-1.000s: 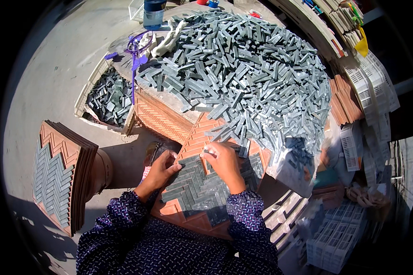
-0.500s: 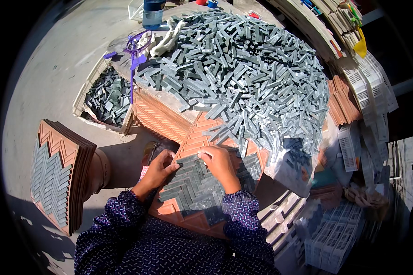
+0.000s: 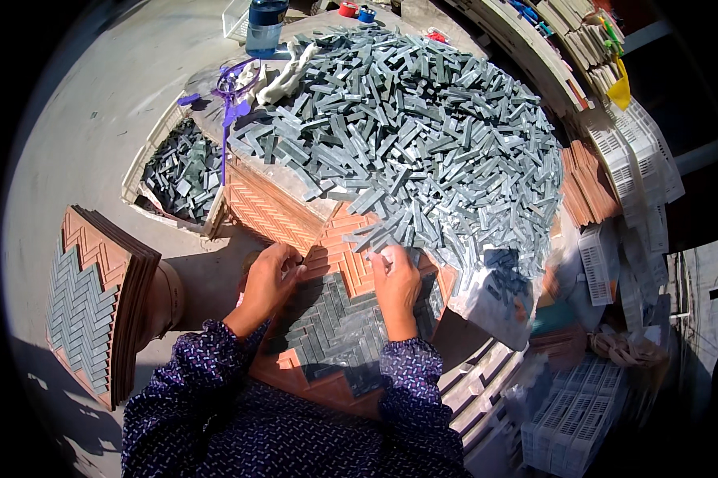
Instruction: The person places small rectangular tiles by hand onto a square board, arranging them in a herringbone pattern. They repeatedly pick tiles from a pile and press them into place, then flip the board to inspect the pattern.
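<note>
An orange grooved template (image 3: pixel 347 259) lies before me, much of it filled with dark grey stone strips (image 3: pixel 327 319) in a herringbone pattern. My left hand (image 3: pixel 270 280) is over its left edge, thumb and fingertips pinched together; a dark sliver shows at the tips, too small to name. My right hand (image 3: pixel 397 291) is above the template's far right part, its fingers curled together at the near edge of a big heap of loose grey stone strips (image 3: pixel 431 143). What those fingers hold, if anything, is hidden.
At left stands a stack of orange templates (image 3: pixel 96 303), the top one partly filled. A crate of dark pieces (image 3: pixel 184 171), a purple stick-like thing (image 3: pixel 230 111) and a water jug (image 3: pixel 265 32) lie beyond. White plastic baskets (image 3: pixel 574 414) and more orange templates (image 3: pixel 588 183) are at right.
My right hand has moved away from the laid strips, outward to the edge of the heap. My left hand has shifted slightly outward and left. The whole view has turned a little.
</note>
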### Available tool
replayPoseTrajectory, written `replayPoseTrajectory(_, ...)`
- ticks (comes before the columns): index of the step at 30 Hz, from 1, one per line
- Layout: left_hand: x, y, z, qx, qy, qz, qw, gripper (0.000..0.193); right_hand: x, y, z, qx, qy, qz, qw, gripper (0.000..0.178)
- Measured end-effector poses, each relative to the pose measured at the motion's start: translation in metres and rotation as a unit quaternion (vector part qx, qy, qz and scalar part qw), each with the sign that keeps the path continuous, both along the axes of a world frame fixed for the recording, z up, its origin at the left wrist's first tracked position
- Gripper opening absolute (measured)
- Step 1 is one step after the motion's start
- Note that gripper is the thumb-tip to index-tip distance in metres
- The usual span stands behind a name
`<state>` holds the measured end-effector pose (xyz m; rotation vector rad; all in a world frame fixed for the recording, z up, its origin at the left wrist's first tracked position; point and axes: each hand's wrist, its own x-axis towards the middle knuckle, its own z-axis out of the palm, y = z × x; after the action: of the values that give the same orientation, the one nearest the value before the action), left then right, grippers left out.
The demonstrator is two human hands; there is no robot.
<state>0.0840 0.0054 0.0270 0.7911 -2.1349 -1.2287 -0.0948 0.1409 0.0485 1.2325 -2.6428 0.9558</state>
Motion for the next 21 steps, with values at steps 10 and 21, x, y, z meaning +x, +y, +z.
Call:
replayPoseTrajectory(10,-0.106,0.003,0.0,-0.18,-0.008,-0.085,0.98,0.03,-0.003,-0.01,-0.007,-0.022,-0.211,-0.087,0.973,0.044)
replayPoseTrajectory(21,-0.043,-0.009,0.015,0.005,-0.017,-0.086,0.996,0.021,0.017,0.018,0.004,-0.002,-0.2,0.048,0.979,0.024)
